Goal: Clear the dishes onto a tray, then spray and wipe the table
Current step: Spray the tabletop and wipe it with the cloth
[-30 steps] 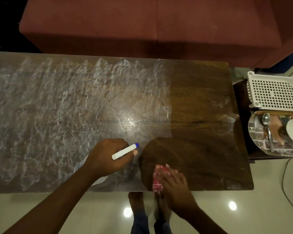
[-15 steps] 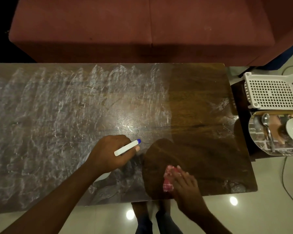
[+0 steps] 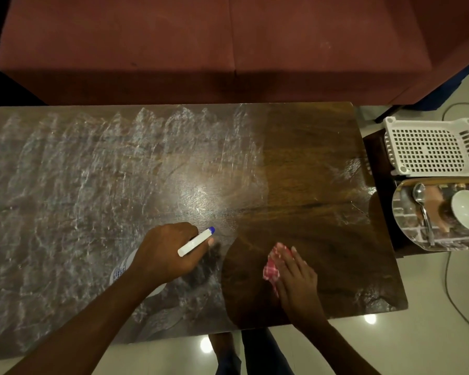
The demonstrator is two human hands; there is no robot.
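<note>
My left hand (image 3: 165, 253) grips a white spray bottle (image 3: 197, 241) with a blue nozzle tip, held low over the wooden table (image 3: 309, 158). Flat on the table near its front edge, my right hand (image 3: 295, 280) presses a red-and-white checked cloth (image 3: 272, 267). White streaky film covers the table's left and middle. The right part around the cloth is dark and wiped. On a side stand at the right, a shiny tray (image 3: 406, 234) holds a spoon (image 3: 421, 209) and a white bowl (image 3: 467, 213).
A white perforated plastic basket (image 3: 428, 150) sits behind the tray on the side stand. A dark red sofa (image 3: 228, 44) runs along the table's far side. A cable (image 3: 455, 301) lies on the floor tiles at the right. My feet show below the table's front edge.
My right hand has slid the cloth to the right and away from the front edge, widening the dark wiped patch. My left hand keeps the bottle almost where it was.
</note>
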